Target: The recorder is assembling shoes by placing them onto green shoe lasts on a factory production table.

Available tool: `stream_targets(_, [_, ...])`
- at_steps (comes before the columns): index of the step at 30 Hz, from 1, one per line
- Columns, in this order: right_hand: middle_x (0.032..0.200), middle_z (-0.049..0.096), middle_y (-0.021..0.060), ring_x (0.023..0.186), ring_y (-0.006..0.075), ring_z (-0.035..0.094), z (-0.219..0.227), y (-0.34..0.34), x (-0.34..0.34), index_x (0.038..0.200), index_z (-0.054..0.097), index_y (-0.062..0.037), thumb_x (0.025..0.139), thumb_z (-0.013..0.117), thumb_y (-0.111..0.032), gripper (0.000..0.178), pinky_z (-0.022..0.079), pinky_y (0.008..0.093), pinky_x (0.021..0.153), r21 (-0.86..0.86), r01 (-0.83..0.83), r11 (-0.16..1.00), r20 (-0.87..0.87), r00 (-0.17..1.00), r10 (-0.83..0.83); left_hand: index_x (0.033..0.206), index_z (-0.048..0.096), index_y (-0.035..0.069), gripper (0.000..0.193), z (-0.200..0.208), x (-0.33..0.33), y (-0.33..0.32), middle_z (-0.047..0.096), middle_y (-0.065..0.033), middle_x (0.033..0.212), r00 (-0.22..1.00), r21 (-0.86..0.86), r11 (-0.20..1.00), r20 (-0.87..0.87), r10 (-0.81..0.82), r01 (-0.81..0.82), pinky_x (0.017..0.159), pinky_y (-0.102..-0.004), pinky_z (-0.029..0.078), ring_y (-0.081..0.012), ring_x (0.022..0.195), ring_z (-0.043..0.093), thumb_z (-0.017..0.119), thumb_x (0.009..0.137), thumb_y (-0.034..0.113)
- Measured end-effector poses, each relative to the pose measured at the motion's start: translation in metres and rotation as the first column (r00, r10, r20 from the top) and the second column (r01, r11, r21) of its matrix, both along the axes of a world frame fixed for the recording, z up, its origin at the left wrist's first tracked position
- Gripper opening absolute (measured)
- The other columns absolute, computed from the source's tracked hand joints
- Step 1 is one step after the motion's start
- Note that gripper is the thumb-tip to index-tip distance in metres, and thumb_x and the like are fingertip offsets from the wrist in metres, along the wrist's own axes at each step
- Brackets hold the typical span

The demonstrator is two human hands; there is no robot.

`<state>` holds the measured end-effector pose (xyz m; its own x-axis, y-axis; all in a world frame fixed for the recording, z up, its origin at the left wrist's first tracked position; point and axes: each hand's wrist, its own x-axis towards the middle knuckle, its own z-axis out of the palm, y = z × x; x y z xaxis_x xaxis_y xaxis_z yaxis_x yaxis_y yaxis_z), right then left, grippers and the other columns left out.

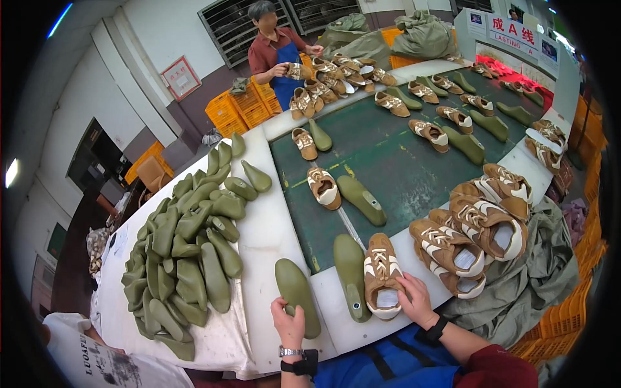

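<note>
My left hand grips the lower end of an olive-green shoe last lying on the white table edge. A second green last lies just right of it, untouched. Beside that last is a brown-and-white sneaker, laced, its opening towards me. My right hand has its fingers closed on the right side of the sneaker's collar; some fingertips are hidden inside or behind it.
At left lies a large heap of green lasts. Stacked brown sneakers stand at right, by grey-green cloth. A green conveyor belt carries sneakers and lasts. Across it, a person in a blue apron handles a sneaker.
</note>
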<state>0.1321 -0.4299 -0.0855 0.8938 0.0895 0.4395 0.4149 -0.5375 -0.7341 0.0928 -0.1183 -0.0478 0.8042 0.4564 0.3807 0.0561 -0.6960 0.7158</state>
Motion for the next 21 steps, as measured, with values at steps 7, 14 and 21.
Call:
stream_targets(7, [0.118, 0.055, 0.0222, 0.111, 0.0363, 0.051, -0.031, 0.011, 0.004, 0.114, 0.059, -0.0038, 0.077, 0.058, -0.009, 0.037, 0.037, 0.0430, 0.098, 0.045, -0.028, 0.999, -0.081, 0.996, 0.031, 0.088, 0.050, 0.000, 0.023, 0.001, 0.003, 0.007, 0.053, -0.0157, 0.086, 0.995, 0.052, 0.997, 0.079, 0.056, -0.060, 0.069, -0.0393, 0.045, -0.0327, 0.079, 0.053, 0.065, 0.072, 0.006])
stream_targets(14, [0.125, 0.050, 0.0242, 0.116, 0.0382, 0.046, -0.016, -0.002, 0.004, 0.118, 0.055, 0.0005, 0.081, 0.052, -0.011, 0.039, 0.033, 0.0431, 0.101, 0.046, -0.063, 0.997, -0.132, 0.989, 0.069, 0.085, 0.046, 0.002, 0.024, 0.006, 0.011, -0.003, 0.056, -0.0183, 0.094, 0.993, 0.011, 0.998, 0.098, 0.062, -0.064, 0.074, -0.0396, 0.046, -0.0357, 0.085, 0.055, 0.067, 0.074, 0.006])
stream_targets(21, [0.127, 0.048, 0.0246, 0.117, 0.0389, 0.044, -0.024, -0.007, -0.001, 0.120, 0.053, 0.0020, 0.085, 0.049, -0.011, 0.038, 0.031, 0.0437, 0.101, 0.023, -0.013, 1.000, -0.185, 0.983, 0.017, 0.073, 0.043, 0.002, 0.024, 0.006, 0.006, -0.007, 0.057, -0.0163, 0.088, 0.984, -0.073, 0.993, 0.148, 0.101, -0.091, 0.072, -0.0381, 0.047, -0.0337, 0.083, 0.057, 0.067, 0.074, 0.005])
